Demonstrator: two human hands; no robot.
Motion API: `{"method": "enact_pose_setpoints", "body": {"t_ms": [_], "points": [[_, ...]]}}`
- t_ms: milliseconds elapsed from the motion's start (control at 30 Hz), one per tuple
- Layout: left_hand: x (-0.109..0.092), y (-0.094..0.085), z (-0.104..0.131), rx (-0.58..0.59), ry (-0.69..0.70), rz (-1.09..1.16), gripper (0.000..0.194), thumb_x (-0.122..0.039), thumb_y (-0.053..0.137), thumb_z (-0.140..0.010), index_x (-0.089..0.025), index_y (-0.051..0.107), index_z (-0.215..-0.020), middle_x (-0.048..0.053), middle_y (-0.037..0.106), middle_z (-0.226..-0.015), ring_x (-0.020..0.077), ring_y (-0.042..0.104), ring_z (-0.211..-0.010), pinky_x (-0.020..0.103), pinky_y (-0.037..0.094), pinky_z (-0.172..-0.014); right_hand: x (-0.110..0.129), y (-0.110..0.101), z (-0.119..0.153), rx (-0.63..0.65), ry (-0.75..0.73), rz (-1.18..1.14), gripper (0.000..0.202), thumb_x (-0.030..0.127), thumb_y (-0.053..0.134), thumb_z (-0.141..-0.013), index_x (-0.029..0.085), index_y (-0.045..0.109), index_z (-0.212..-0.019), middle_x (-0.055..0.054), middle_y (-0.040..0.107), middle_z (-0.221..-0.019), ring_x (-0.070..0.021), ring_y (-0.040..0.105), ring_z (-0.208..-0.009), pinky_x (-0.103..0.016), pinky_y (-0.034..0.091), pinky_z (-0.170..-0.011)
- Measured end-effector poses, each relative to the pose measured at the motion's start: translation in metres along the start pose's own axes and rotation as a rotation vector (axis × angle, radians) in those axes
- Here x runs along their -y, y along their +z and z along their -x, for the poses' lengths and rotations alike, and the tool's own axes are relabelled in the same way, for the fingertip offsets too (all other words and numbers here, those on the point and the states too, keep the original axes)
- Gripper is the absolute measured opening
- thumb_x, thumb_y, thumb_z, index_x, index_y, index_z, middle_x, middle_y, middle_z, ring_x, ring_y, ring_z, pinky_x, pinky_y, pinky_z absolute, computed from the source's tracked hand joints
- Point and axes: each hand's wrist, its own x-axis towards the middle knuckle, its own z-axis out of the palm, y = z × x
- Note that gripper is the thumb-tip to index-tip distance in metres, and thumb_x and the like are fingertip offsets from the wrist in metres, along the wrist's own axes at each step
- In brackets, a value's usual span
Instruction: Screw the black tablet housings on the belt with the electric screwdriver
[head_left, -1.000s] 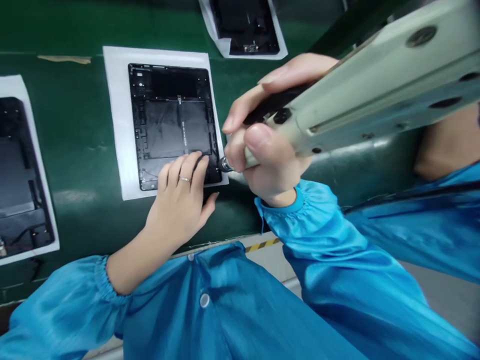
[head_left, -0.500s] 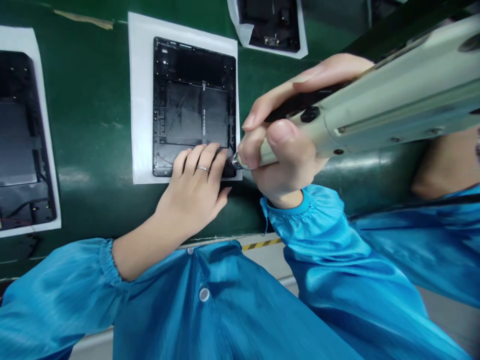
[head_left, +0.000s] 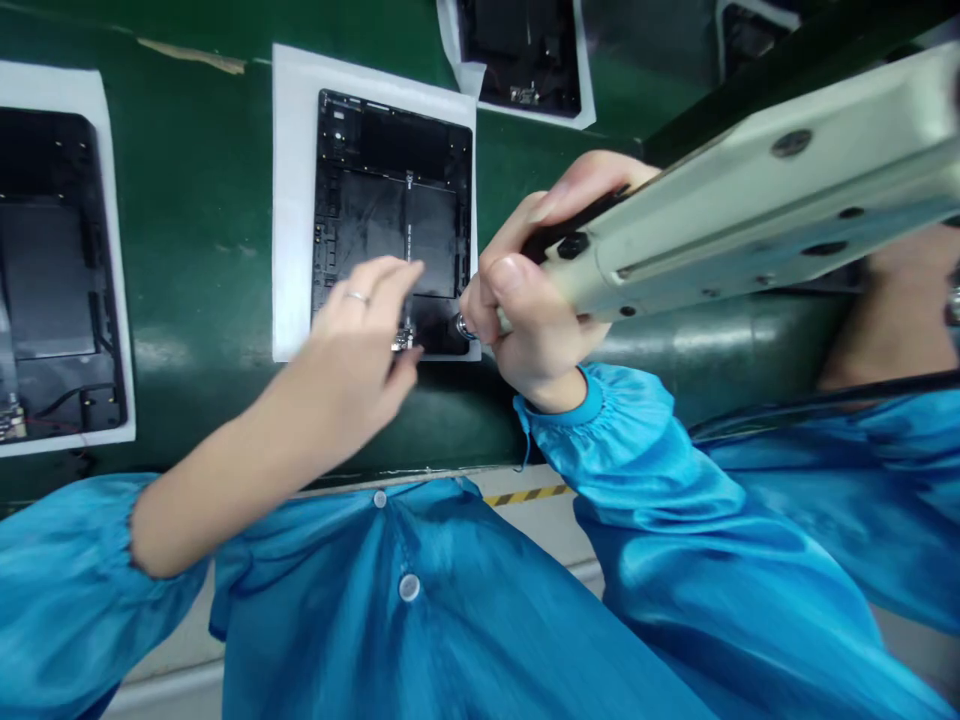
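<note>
A black tablet housing (head_left: 435, 235) lies on a white sheet (head_left: 292, 200) in front of me. My right hand (head_left: 544, 290) is wrapped round a pale green electric screwdriver (head_left: 720, 210), whose metal tip end (head_left: 463, 325) is at the housing's lower right corner. My left hand (head_left: 356, 345) hovers over the housing's lower left part, fingers apart and slightly blurred, with nothing seen in it. Between its thumb and fingers shows a small circuit board (head_left: 403, 338) at the housing's lower edge. The screwdriver's very tip is hidden.
Another housing on a white sheet (head_left: 56, 270) lies at the left, and a third (head_left: 517, 50) at the top. Part of one more (head_left: 750, 40) shows at the upper right. Another person's arm (head_left: 892, 300) is at the right edge.
My left hand has lifted off the housing's lower edge and moved left, uncovering the small board. My right hand and the screwdriver have shifted slightly left. The view has moved a little.
</note>
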Motion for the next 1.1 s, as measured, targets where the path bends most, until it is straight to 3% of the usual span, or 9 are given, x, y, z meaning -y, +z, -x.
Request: {"method": "enact_pose_setpoints", "body": {"t_ms": [100, 200, 300, 367, 500, 667, 800, 900, 1100], "points": [[0.027, -0.035, 0.008, -0.107, -0.083, -0.121, 0.055, -0.025, 0.063, -0.107, -0.014, 0.053, -0.160, 0.018, 0.064, -0.155, 0.0354, 0.067, -0.140, 0.053, 0.056, -0.124, -0.002, 0.001, 0.002, 0.016, 0.029, 0.020, 0.035, 0.065, 0.069, -0.096, 0.042, 0.061, -0.122, 0.008, 0.043, -0.066, -0.0102, 0.021, -0.037, -0.024, 0.014, -0.030], [0.052, -0.051, 0.022, -0.146, -0.242, -0.199, 0.049, -0.045, 0.069, -0.108, -0.020, 0.062, -0.150, 0.012, 0.070, -0.141, 0.0333, 0.073, -0.119, 0.052, 0.063, -0.111, -0.004, 0.000, 0.005, 0.005, 0.060, 0.037, 0.043, 0.065, 0.069, -0.096, 0.044, 0.061, -0.133, 0.001, 0.066, -0.094, -0.0109, 0.038, -0.045, -0.024, 0.022, -0.030], [0.063, -0.043, 0.034, -0.181, -0.310, -0.220, 0.048, -0.056, 0.064, -0.109, -0.023, 0.067, -0.144, 0.010, 0.070, -0.140, 0.0389, 0.069, -0.125, 0.061, 0.057, -0.114, -0.004, -0.001, 0.004, -0.009, 0.044, 0.016, 0.045, 0.065, 0.070, -0.097, 0.042, 0.062, -0.133, 0.000, 0.066, -0.099, -0.0083, 0.039, -0.048, -0.021, 0.019, -0.031], [0.061, -0.031, 0.037, -0.219, -0.333, -0.258, 0.049, -0.058, 0.061, -0.110, -0.024, 0.067, -0.145, 0.012, 0.067, -0.146, 0.0449, 0.064, -0.134, 0.069, 0.050, -0.117, -0.004, -0.003, 0.000, 0.011, 0.087, -0.001, 0.051, 0.076, 0.071, -0.094, 0.039, 0.064, -0.128, -0.002, 0.064, -0.100, -0.0102, 0.050, -0.054, -0.021, 0.024, -0.032], [0.051, -0.018, 0.037, -0.241, -0.305, -0.303, 0.051, -0.053, 0.060, -0.111, -0.022, 0.061, -0.151, 0.016, 0.065, -0.153, 0.0470, 0.061, -0.137, 0.073, 0.047, -0.116, 0.003, -0.009, -0.008, -0.042, 0.115, -0.063, 0.071, 0.098, 0.055, -0.090, 0.038, 0.076, -0.122, -0.008, 0.064, -0.133, -0.0222, 0.067, -0.088, -0.022, 0.025, -0.029], [0.045, -0.019, 0.036, -0.190, -0.225, -0.257, 0.044, -0.043, 0.060, -0.111, -0.025, 0.062, -0.151, 0.013, 0.063, -0.156, 0.0440, 0.060, -0.140, 0.070, 0.045, -0.120, 0.023, -0.012, -0.013, 0.010, 0.254, -0.002, 0.059, 0.092, 0.069, -0.083, 0.039, 0.078, -0.108, -0.012, 0.060, -0.121, -0.0377, 0.066, -0.116, -0.033, 0.038, -0.034], [0.037, -0.022, 0.031, -0.183, -0.166, -0.226, 0.040, -0.035, 0.063, -0.109, -0.024, 0.065, -0.147, 0.013, 0.065, -0.155, 0.0423, 0.059, -0.142, 0.071, 0.043, -0.124, 0.030, -0.017, -0.018, 0.013, 0.375, -0.032, 0.085, 0.114, 0.052, -0.069, 0.037, 0.076, -0.094, -0.015, 0.060, -0.109, -0.0395, 0.067, -0.108, -0.036, 0.039, -0.031], [0.026, -0.019, 0.024, -0.194, -0.128, -0.218, 0.037, -0.031, 0.063, -0.108, -0.022, 0.067, -0.144, 0.013, 0.066, -0.154, 0.0399, 0.059, -0.143, 0.070, 0.043, -0.125, 0.027, -0.024, -0.023, 0.065, 0.358, -0.091, 0.094, 0.119, 0.044, -0.065, 0.036, 0.082, -0.091, -0.015, 0.063, -0.101, -0.0361, 0.070, -0.096, -0.035, 0.037, -0.026], [0.019, -0.003, 0.019, -0.174, -0.085, -0.162, 0.035, -0.025, 0.058, -0.108, -0.024, 0.070, -0.141, 0.014, 0.066, -0.152, 0.0380, 0.063, -0.142, 0.061, 0.048, -0.122, 0.012, -0.021, -0.017, 0.053, 0.309, -0.048, 0.070, 0.103, 0.066, -0.071, 0.041, 0.081, -0.099, -0.008, 0.067, -0.093, -0.0232, 0.062, -0.060, -0.034, 0.028, -0.023]]}}
